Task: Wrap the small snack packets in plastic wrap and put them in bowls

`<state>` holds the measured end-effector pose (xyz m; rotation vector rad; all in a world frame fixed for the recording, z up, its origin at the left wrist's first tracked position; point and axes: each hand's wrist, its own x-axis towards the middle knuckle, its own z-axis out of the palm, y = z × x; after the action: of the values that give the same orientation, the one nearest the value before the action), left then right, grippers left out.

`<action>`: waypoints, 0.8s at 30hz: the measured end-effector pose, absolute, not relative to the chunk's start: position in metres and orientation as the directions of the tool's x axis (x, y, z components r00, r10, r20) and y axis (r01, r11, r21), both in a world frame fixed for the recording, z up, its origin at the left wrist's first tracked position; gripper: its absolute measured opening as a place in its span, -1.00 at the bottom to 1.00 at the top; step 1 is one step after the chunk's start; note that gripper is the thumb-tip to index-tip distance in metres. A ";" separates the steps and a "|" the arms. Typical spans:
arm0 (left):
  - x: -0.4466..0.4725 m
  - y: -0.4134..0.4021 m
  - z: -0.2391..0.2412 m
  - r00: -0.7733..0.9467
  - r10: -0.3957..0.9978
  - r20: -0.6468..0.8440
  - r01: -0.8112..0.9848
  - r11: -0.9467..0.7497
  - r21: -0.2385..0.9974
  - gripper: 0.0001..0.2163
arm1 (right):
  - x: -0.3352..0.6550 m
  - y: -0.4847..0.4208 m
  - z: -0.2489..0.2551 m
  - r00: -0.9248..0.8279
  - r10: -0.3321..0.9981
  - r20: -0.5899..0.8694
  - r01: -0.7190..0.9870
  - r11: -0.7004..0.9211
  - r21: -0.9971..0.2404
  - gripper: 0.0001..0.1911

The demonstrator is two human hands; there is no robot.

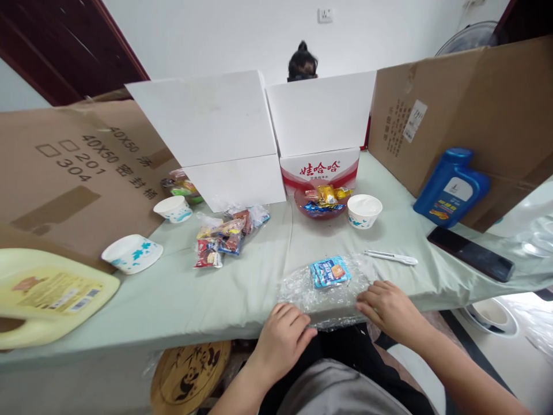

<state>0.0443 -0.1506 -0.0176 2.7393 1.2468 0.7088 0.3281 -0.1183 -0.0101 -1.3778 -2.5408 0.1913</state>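
Observation:
A sheet of clear bubble wrap [302,294] lies at the table's near edge with a small blue snack packet [329,272] on top of it. My left hand [283,337] rests on the wrap's near left edge, fingers curled onto it. My right hand [389,308] presses the wrap's near right corner, fingers bent down on the plastic. Both hands touch the wrap; neither touches the packet.
A white utility knife [391,257], a black phone [470,253], a blue bottle [451,187], a red bowl of snacks [322,203], white paper bowls [364,210] [132,253], a bag of snacks [227,233], a yellow jug [43,294]. Cardboard and white boxes wall the table. Another person's head [302,60] shows behind.

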 end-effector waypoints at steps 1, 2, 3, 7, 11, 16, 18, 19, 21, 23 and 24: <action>0.047 -0.147 -0.018 0.554 0.734 0.393 0.716 -0.661 0.225 -0.87 | 0.325 -0.115 -0.012 -0.484 0.863 0.145 0.837 0.505 -0.213 -0.59; 0.051 -0.141 -0.018 0.538 0.741 0.401 0.730 -0.648 0.218 -0.84 | 0.321 -0.111 -0.014 -0.441 0.887 0.138 0.866 0.460 -0.194 -0.59; 0.055 -0.136 -0.018 0.521 0.747 0.413 0.747 -0.633 0.203 -0.83 | 0.317 -0.107 -0.016 -0.397 0.908 0.131 0.893 0.416 -0.173 -0.61; 0.065 -0.120 -0.016 0.378 0.774 0.508 0.865 -0.490 0.103 -0.72 | 0.304 -0.094 -0.015 -0.284 0.932 0.226 0.937 0.320 -0.142 -0.64; 0.069 -0.121 -0.011 0.177 0.684 0.707 0.912 -0.383 0.143 -0.60 | 0.290 -0.089 -0.006 -0.415 0.824 0.385 0.841 0.509 -0.183 -0.62; 0.076 -0.126 -0.019 0.486 0.500 0.717 0.629 -0.770 0.111 -0.77 | 0.269 -0.073 -0.007 -0.589 0.748 0.306 0.741 0.651 -0.166 -0.62; 0.075 -0.123 -0.026 0.574 0.543 0.613 0.599 -0.789 0.139 -0.80 | 0.265 -0.064 -0.011 -0.606 0.749 0.267 0.738 0.655 -0.162 -0.57; 0.073 -0.121 -0.030 0.567 0.593 0.571 0.630 -0.759 0.163 -0.82 | 0.264 -0.059 -0.013 -0.617 0.747 0.248 0.733 0.660 -0.163 -0.55; 0.068 -0.117 -0.040 0.505 0.689 0.519 0.712 -0.673 0.201 -0.74 | 0.265 -0.051 -0.014 -0.643 0.739 0.204 0.721 0.673 -0.166 -0.52; 0.063 -0.114 -0.049 0.442 0.761 0.475 0.777 -0.589 0.222 -0.52 | 0.267 -0.043 -0.010 -0.665 0.730 0.157 0.710 0.683 -0.170 -0.54; 0.062 -0.113 -0.052 0.417 0.791 0.447 0.802 -0.552 0.229 -0.41 | 0.269 -0.039 -0.008 -0.673 0.725 0.143 0.705 0.688 -0.173 -0.56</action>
<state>0.0617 -0.1128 -0.0524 2.6614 1.4956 0.8210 0.2685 -0.0388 -0.0078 -1.1568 -2.6989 0.1531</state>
